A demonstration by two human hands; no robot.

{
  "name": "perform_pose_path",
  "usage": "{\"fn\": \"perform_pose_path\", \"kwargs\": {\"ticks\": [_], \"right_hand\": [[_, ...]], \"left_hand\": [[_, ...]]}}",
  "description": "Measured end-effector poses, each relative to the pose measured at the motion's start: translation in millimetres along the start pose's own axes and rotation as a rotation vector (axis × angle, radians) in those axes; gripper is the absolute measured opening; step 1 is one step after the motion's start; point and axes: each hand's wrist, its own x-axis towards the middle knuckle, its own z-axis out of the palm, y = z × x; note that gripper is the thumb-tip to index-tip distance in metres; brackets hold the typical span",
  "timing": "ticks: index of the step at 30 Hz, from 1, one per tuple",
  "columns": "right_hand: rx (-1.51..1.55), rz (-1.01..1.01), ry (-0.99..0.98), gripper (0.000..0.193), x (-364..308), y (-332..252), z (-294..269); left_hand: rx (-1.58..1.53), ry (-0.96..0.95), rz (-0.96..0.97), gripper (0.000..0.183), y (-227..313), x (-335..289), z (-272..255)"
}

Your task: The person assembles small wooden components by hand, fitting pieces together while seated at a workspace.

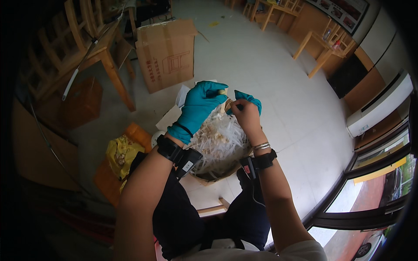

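My left hand [198,106] wears a teal rubber glove. Its thumb and fingers pinch a small pale round piece [222,92], too small to name surely. My right hand [247,115] is bare, its fingers closed near a teal glove [250,97] that shows just beyond them. Whether the fingers grip that glove or something smaller is hard to make out. Below both hands is a carton [213,177] lined with clear plastic. White shreds [230,130] and pale crumbly bits [214,138] fill it.
A large cardboard box [167,56] stands on the floor ahead. To the left are a wooden table [104,56] with chairs, a yellow plastic bag [120,154] and an orange container [104,180]. Far right stand another table [320,43] and a white wall unit [379,106] near windows.
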Motion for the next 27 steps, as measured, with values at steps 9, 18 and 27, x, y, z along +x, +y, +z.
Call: {"fn": "perform_pose_path", "kwargs": {"ticks": [9,18,27], "right_hand": [[0.397,0.087,-0.021,0.019,10,-5,10],[0.736,0.244,-0.093,0.023,4,-48,-7],[1.077,0.370,-0.102,0.022,3,-35,-15]], "left_hand": [[0.270,0.035,0.204,0.022,-21,4,-6],[0.431,-0.004,0.228,0.019,-11,2,-1],[0.296,-0.042,0.169,0.027,-7,-1,2]]}}
